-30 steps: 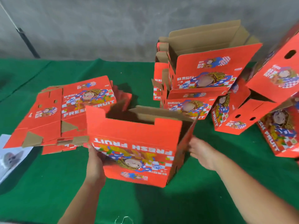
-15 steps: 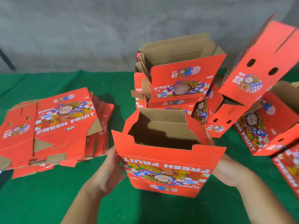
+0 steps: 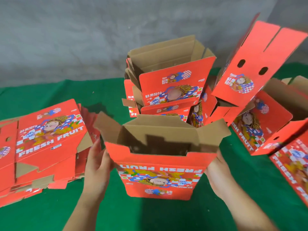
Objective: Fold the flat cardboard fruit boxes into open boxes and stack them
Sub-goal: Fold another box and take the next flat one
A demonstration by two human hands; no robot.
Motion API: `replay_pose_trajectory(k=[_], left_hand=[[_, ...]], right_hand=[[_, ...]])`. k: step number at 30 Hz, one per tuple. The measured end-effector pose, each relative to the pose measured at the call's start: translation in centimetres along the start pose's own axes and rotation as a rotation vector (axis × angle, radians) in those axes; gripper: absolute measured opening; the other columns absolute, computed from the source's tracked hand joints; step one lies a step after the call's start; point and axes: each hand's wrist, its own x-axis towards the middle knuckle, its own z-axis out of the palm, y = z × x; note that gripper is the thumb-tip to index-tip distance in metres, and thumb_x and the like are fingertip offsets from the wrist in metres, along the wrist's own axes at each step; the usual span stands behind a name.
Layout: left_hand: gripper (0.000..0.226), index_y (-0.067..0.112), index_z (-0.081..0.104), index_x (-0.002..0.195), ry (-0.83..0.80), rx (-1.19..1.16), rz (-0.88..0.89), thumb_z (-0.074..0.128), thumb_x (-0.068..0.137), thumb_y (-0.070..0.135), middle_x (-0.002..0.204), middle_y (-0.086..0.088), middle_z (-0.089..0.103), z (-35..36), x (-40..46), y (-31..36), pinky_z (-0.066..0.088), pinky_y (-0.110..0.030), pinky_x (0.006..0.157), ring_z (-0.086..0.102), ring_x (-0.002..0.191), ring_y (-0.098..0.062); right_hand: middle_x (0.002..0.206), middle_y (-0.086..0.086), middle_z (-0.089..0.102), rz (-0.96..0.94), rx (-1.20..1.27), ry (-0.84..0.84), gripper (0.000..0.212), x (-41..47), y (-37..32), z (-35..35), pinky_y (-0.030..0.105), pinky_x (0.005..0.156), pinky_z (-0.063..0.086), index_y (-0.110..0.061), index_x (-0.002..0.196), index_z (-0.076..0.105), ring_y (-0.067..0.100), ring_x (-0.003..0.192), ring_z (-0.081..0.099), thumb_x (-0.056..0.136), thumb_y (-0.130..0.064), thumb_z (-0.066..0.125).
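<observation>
A red fruit box (image 3: pixel 160 174) stands opened up in front of me on the green table, its print upside down and its brown top flaps spread outward. My left hand (image 3: pixel 98 165) presses flat against its left side with fingers straight. My right hand (image 3: pixel 218 172) presses its right side the same way. A pile of flat red boxes (image 3: pixel 46 139) lies at the left. A stack of folded open boxes (image 3: pixel 170 84) stands behind the held box.
More folded boxes (image 3: pixel 260 67) lean and lie tumbled at the right, some on their sides. The green table cloth (image 3: pixel 160 217) runs to a grey concrete wall (image 3: pixel 83 39) at the back.
The box has come closer and sits upright, with both side flaps now splayed outward. Both hands have shifted up along its sides. The view has turned slightly right.
</observation>
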Motion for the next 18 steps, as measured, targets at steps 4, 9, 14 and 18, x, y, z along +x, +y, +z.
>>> replay_pose_trajectory(k=[4,9,14,18], left_hand=[[0.055,0.049,0.031,0.140,0.036,0.149,0.148,0.051,0.105,0.011,0.127,0.014,0.069,1.6,1.1,0.8,0.059,-0.033,0.084,0.071,0.104,-0.011],[0.042,0.042,0.066,0.101,0.041,0.389,0.159,0.045,0.100,0.006,0.124,-0.004,0.064,2.8,1.8,1.9,0.044,-0.012,0.091,0.059,0.109,-0.012],[0.040,0.044,0.066,0.122,0.060,0.380,0.148,0.036,0.103,0.062,0.105,0.009,0.067,2.9,0.0,1.7,0.044,-0.020,0.088,0.059,0.103,0.004],[0.035,0.056,0.058,0.132,0.139,0.410,0.143,0.063,0.099,0.043,0.105,0.020,0.057,3.1,-0.2,1.2,0.042,-0.013,0.095,0.055,0.108,0.011]], right_hand=[[0.130,-0.012,0.069,-0.019,-0.024,0.043,0.044,0.6,-0.6,-0.4,0.046,0.109,0.045,-0.059,0.130,0.051,0.015,0.126,0.063,0.096,-0.038,0.069],[0.132,0.008,0.046,-0.311,-0.244,0.364,0.060,1.3,-0.6,-0.3,0.052,0.104,0.046,-0.025,0.150,0.036,0.028,0.118,0.054,0.097,-0.023,0.064],[0.126,0.019,0.051,-0.898,-0.580,0.553,0.048,-0.6,-2.2,-0.2,0.054,0.105,0.037,-0.004,0.135,0.053,0.037,0.121,0.045,0.088,-0.015,0.054],[0.128,-0.005,0.058,-1.179,-0.900,-0.008,0.035,-1.5,-2.8,3.2,0.034,0.106,0.034,-0.018,0.129,0.063,0.013,0.123,0.049,0.099,-0.031,0.052]])
